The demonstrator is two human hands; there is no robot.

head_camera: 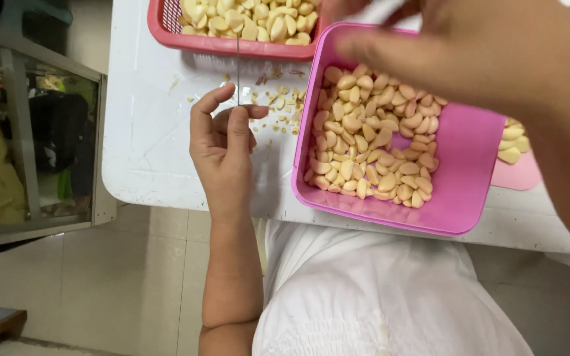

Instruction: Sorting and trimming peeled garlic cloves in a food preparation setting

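Left of the square pink plastic tub [470,165] of pale peeled garlic cloves [374,132], the left hand [222,148] pinches a thin steel knife [237,66], blade best kept pointing away. The right hand [496,53] hovers blurred above the tub; its grip is unclear.

white table [143,142], pink tub [473,175], red basket [222,45], garlic trimmings [284,105]
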